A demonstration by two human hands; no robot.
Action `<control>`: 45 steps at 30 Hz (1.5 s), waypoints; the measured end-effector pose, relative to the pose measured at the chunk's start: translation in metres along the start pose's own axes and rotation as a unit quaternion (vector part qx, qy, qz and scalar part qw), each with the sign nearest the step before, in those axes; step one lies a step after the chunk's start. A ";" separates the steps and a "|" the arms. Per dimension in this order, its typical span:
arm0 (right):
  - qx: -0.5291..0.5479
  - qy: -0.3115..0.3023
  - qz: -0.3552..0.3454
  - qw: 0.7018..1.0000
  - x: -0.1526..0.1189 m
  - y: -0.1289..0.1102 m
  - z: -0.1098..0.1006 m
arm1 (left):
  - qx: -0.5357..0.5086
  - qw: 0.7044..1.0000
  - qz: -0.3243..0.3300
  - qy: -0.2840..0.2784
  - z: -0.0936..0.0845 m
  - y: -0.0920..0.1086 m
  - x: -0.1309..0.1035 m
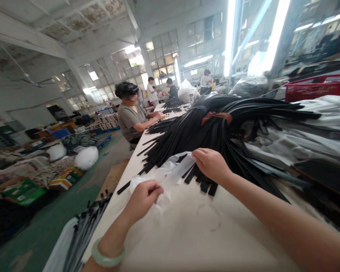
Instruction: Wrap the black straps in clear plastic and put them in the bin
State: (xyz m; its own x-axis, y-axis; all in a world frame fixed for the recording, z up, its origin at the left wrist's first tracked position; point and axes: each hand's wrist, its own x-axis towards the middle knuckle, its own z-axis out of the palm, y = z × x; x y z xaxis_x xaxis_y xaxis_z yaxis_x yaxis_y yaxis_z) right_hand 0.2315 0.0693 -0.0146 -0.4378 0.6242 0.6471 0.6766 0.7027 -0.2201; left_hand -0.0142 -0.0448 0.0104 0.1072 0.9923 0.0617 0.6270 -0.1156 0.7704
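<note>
A thin, clear plastic bag (pixel 177 169) stretches between my two hands above the pale table. My left hand (pixel 144 196), with a green bangle on its wrist, is closed on the bag's near left part. Farther off and to the right, my right hand (pixel 211 163) pinches the bag's other end. Just beyond the bag lies a large heap of long black strips (pixel 184 130), their cut ends pointing toward me. A brown band (pixel 215 118) wraps around part of the heap. The bag covers some strip ends.
The long table (pixel 170 234) runs away from me. A co-worker (pixel 132 117) in a grey top is at its left edge. Sheets of clear plastic (pixel 289 151) and a red crate (pixel 317 87) are on the right. More strips (pixel 86 230) stand below the table's left edge.
</note>
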 end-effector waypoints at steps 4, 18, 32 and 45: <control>-0.045 -0.036 0.129 0.990 0.004 0.008 -0.004 | -0.257 0.965 -0.047 0.006 -0.018 0.006 0.004; 0.511 -0.741 0.005 0.436 -0.012 -0.039 -0.025 | -0.506 0.850 0.073 0.128 -0.032 -0.007 0.050; 0.026 -0.134 0.114 0.984 0.005 0.046 0.019 | -0.406 0.912 -0.030 0.049 0.011 0.000 0.037; -0.104 -0.213 0.344 0.908 0.002 0.052 0.003 | -0.393 0.914 -0.091 0.037 0.025 -0.009 0.040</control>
State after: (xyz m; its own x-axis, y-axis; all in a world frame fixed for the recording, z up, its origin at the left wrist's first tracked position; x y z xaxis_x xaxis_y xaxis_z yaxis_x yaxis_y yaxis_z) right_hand 0.2636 0.1080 -0.0267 -0.0282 0.9980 0.0564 0.9548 0.0436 -0.2940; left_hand 0.0040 -0.0052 -0.0099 -0.0145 0.9955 -0.0935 -0.1224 0.0910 0.9883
